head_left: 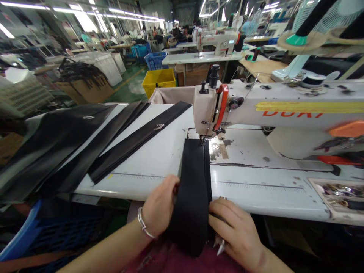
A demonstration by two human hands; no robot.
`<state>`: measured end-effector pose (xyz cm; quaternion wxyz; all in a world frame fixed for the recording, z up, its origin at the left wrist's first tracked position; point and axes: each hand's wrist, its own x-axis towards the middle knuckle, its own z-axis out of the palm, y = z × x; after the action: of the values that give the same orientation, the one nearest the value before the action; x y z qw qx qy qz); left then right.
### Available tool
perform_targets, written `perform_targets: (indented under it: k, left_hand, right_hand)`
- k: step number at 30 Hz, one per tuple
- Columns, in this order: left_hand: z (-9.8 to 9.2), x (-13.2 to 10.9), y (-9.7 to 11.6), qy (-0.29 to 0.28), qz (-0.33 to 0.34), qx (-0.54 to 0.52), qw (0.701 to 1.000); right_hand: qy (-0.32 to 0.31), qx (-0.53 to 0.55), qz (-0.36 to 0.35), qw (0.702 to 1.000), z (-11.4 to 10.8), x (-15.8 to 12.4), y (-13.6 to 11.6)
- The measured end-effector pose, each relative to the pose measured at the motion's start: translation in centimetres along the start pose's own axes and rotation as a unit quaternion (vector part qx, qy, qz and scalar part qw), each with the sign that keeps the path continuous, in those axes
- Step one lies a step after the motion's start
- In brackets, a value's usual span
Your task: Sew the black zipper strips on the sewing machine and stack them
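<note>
Hands [160, 206] pinch the black strip [195, 182] — long axis pointing forward, into the sewing machine [209, 110].

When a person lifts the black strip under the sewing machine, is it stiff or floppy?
The black strip is probably floppy, since its near end curves down past the table edge. Its far end might catch, lying beneath the sewing machine head.

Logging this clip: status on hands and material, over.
Left hand at left edge of black strip, right hand at right edge. Far end beneath sewing machine. Other strips lie apart, left.
</note>
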<state>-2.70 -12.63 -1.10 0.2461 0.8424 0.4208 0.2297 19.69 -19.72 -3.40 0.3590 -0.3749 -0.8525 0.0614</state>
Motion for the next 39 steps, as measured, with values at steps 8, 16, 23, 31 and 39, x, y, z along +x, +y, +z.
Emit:
perform_targets:
  k: [8,16,23,31,39]
  left_hand:
    - [-3.2,6.5,-2.5,-0.268,0.277,0.095,0.918]
    - [-2.2,6.5,-2.3,-0.261,0.264,0.100,0.923]
    - [-2.4,7.4,-2.3,-0.263,0.266,0.116,0.920]
    - [-2.5,8.5,-2.6,-0.262,0.276,0.110,0.918]
    - [-2.3,9.0,-3.1,-0.252,0.279,0.108,0.920]
  right_hand:
    - [-0.003,-0.013,-0.048,0.999,-1.2,0.0,-1.2]
    - [-0.040,-0.057,-0.054,0.996,-2.1,0.3,-1.1]
    - [0.023,-0.035,-0.018,0.999,-0.5,-0.4,0.0]
    - [-0.004,-0.050,0.014,0.999,-0.7,-0.8,0.5]
    - [0.015,-0.061,0.014,0.998,-0.3,-0.5,0.5]
